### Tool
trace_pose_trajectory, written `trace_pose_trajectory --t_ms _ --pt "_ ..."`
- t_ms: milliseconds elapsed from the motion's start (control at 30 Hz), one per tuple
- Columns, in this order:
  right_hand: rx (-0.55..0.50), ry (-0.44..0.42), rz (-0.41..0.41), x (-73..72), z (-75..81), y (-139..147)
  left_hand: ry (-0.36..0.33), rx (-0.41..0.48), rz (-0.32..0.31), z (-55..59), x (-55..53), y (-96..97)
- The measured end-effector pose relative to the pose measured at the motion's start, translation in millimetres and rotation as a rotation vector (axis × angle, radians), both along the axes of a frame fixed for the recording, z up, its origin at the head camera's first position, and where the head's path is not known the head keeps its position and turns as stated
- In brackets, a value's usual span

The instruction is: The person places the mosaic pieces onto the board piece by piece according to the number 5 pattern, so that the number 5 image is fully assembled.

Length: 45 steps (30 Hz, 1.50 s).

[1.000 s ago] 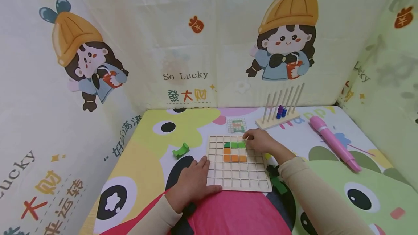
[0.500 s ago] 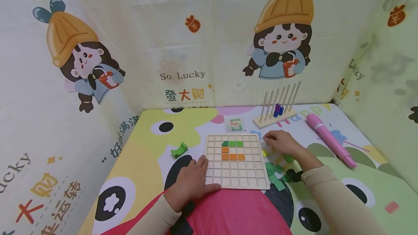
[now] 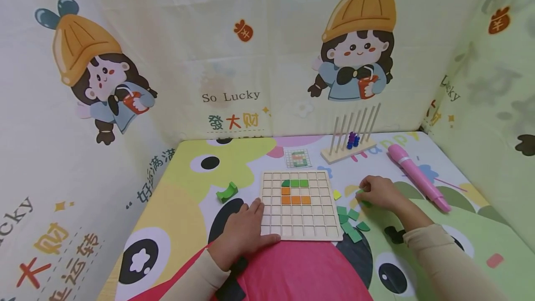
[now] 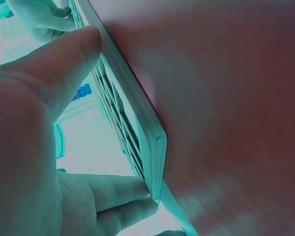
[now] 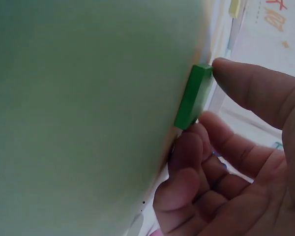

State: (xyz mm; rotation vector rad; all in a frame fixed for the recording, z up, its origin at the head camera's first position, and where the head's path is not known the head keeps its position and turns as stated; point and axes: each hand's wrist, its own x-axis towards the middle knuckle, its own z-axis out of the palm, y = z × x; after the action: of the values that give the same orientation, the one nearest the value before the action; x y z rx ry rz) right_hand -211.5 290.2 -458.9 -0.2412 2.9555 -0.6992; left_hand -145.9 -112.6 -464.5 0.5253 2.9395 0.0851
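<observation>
My left hand (image 3: 243, 230) rests at the near left corner of a wooden grid board (image 3: 298, 226). Its thumb lies along the front edge and its fingertips touch the left side; the left wrist view shows the board's edge (image 4: 132, 98) between them. Green and orange tiles (image 3: 296, 199) fill several squares on the board. To the right of the board, my right hand (image 3: 382, 193) has thumb and fingers at opposite ends of a green block (image 5: 194, 96), pinching it close over the table. In the head view the hand mostly hides this block.
Several loose green tiles (image 3: 351, 231) and a yellow piece (image 3: 337, 194) lie right of the board. A curved green block (image 3: 227, 192) is to its left. Behind it are a pattern card (image 3: 297, 158) and a peg stand (image 3: 349, 151) with beads. A pink pen-shaped object (image 3: 419, 178) lies far right.
My right hand has moved from the board's top right area rightward and nearer to me, to the green block, which it now pinches. The left hand stays at the board's corner.
</observation>
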Motion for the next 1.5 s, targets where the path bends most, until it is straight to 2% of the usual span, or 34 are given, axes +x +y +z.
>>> trace_pose_trajectory --t_ms 233,600,800,933,1167,1500 --pt "0.040 -0.027 -0.052 0.8 3.6 -5.1 -0.009 0.000 0.012 0.3 -0.5 -1.7" --pt "0.013 0.004 0.022 -3.7 6.7 -9.7 -0.019 0.004 0.020 -0.4 -2.2 -3.2" --pt "-0.071 0.016 0.060 -5.4 16.7 -15.1 -0.003 -0.003 0.011 -0.7 -3.2 -4.7" --pt "-0.145 -0.018 0.066 -9.3 21.1 -20.0 0.007 -0.008 0.005 -0.6 -4.4 -5.4" --pt "-0.316 -0.091 0.099 -18.2 21.6 -42.5 -0.016 -0.001 0.009 -0.6 -3.3 -5.1" --pt "-0.277 -0.102 0.128 -40.8 9.0 -82.0 -0.034 0.005 0.005 0.4 -1.3 -0.7"
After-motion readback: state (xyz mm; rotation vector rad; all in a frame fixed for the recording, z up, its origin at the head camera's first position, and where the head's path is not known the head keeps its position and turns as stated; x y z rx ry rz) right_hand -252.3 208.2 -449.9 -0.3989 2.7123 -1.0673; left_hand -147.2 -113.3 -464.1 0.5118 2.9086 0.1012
